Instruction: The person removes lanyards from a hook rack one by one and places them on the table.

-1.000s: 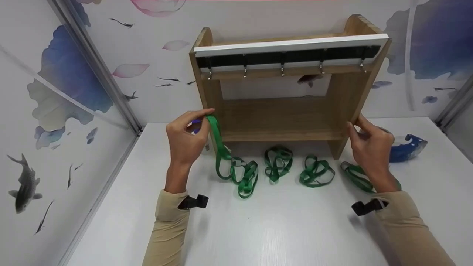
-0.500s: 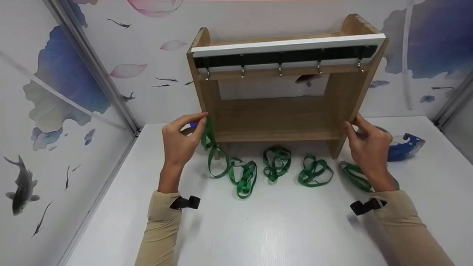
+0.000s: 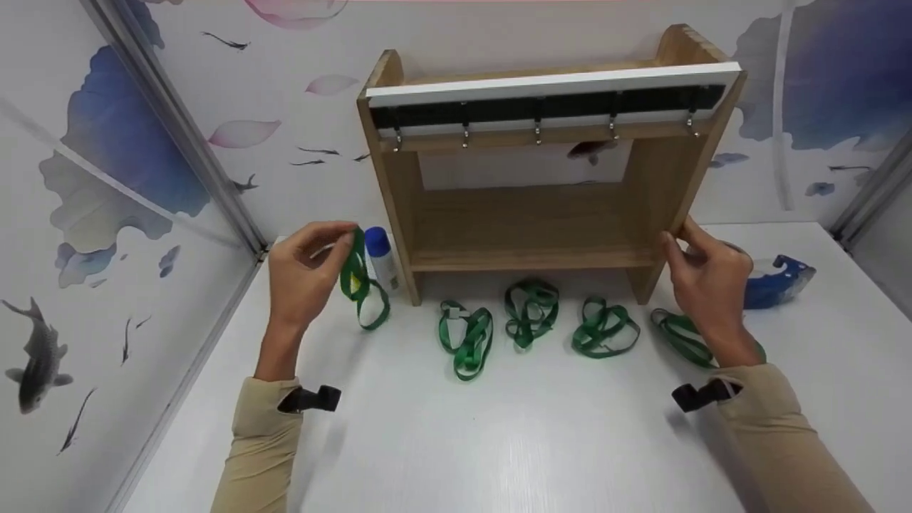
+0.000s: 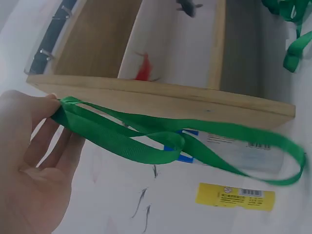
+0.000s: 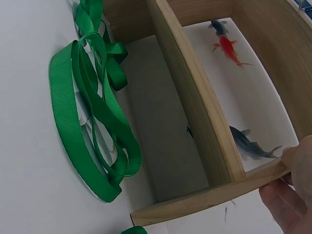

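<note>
My left hand (image 3: pixel 303 274) pinches a green lanyard (image 3: pixel 354 274) between thumb and fingertips, left of the wooden shelf (image 3: pixel 534 258). The looped strap hangs down in the head view; in the left wrist view the lanyard (image 4: pixel 126 146) stretches across beside the shelf's side panel (image 4: pixel 170 100). With thumb and fingers, my right hand (image 3: pixel 712 292) grips the front edge of the shelf's right side panel (image 3: pixel 680 185). In the right wrist view, part of that hand (image 5: pixel 297 195) shows at the panel's edge. Several hooks (image 3: pixel 538 132) line the rack across the shelf's upper front.
More green lanyards (image 3: pixel 467 342) lie coiled in a row before the shelf. A blue-capped tube (image 3: pixel 381 256) stands by its left side. A blue tape dispenser (image 3: pixel 780 285) sits beyond my right hand. A yellow label (image 4: pixel 236 196) shows in the left wrist view.
My left hand has moved left, away from the shelf, carrying the lanyard clear of the coiled one beside it. The blue-capped tube has come into view. My right hand stays on the panel.
</note>
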Motion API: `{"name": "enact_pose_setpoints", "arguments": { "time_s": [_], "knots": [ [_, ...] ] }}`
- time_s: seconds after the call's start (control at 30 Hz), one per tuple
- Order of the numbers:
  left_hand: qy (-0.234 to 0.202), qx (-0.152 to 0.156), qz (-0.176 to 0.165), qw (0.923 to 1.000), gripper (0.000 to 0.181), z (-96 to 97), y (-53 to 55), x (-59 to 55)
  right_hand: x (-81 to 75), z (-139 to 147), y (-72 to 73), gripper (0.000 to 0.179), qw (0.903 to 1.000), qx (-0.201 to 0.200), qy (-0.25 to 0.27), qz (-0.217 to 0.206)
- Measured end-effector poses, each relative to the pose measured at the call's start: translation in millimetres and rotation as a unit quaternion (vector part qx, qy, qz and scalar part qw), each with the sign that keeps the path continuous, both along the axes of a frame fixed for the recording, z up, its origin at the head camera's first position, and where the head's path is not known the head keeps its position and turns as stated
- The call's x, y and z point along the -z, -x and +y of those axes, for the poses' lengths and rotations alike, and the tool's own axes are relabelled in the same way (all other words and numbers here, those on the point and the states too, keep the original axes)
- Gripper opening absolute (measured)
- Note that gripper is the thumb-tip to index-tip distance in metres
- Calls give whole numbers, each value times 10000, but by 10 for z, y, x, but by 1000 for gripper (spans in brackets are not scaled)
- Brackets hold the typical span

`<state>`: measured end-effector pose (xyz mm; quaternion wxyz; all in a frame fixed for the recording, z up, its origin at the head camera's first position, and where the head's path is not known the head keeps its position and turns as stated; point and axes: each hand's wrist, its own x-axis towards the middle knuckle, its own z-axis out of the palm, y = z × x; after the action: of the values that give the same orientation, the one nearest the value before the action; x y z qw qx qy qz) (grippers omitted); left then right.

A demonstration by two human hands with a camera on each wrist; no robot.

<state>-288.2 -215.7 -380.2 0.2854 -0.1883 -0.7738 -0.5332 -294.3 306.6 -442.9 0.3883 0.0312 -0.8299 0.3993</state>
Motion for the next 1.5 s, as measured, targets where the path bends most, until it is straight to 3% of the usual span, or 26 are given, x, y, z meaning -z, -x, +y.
{"name": "enact_pose_setpoints", "arguments": {
  "time_s": [0.2,0.4,0.67,0.83,0.97,1.17,1.37,1.5],
  "knots": [
    [723,447,-1066,9907,17,128,1,288,-1,0,-24,44,9999,52,14,-124],
    [565,798,-1768,9794,17,252,57,465,-8,-4,-27,44,9999,43,23,-127],
    [1017,765,-2833,9505,21,50,129,619,-8,-20,1,43,10000,6,-9,23],
    [967,778,-3005,9457,21,-103,107,567,-3,-14,13,43,9999,-13,-39,116],
    [1500,691,-3030,9386,21,-65,103,571,1,-7,3,43,10000,63,-58,28],
    [2854,1128,-2922,9058,20,172,103,662,0,-2,-11,43,10000,28,-31,11],
    [3607,1210,-3106,8711,37,340,38,680,-3,0,-7,44,10000,-18,-25,-26],
    [3954,976,-2991,8629,37,398,50,742,-2,4,-3,44,10000,-20,-15,-15]
  ]
}}
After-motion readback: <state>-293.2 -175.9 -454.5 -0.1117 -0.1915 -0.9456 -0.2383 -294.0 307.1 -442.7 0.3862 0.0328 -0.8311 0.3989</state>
